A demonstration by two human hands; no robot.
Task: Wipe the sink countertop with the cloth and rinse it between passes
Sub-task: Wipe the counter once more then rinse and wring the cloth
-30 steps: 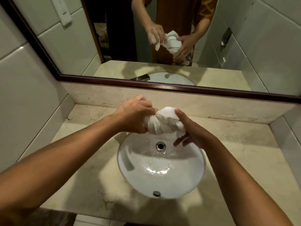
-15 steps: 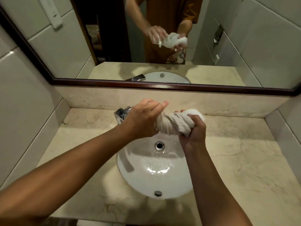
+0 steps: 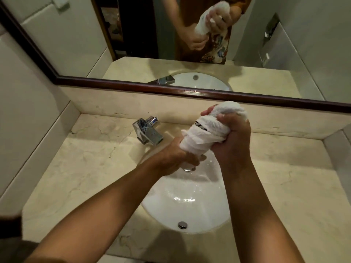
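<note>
A white cloth [image 3: 209,130] is twisted into a tight roll and stands almost upright over the far side of the white oval sink [image 3: 190,215]. My right hand [image 3: 233,137] grips its upper end, my left hand [image 3: 174,158] its lower end, just above the drain. The basin is wet. The beige marble countertop [image 3: 85,168] surrounds the sink.
A chrome faucet [image 3: 148,131] stands at the back left of the sink, close to my left hand. A dark-framed mirror [image 3: 171,88] runs along the back wall above a marble splashback. Tiled walls close in the counter on the left and right.
The cloth has turned from lying sideways between my hands to nearly upright. My right hand rose to the top end and my left hand dropped low over the drain.
</note>
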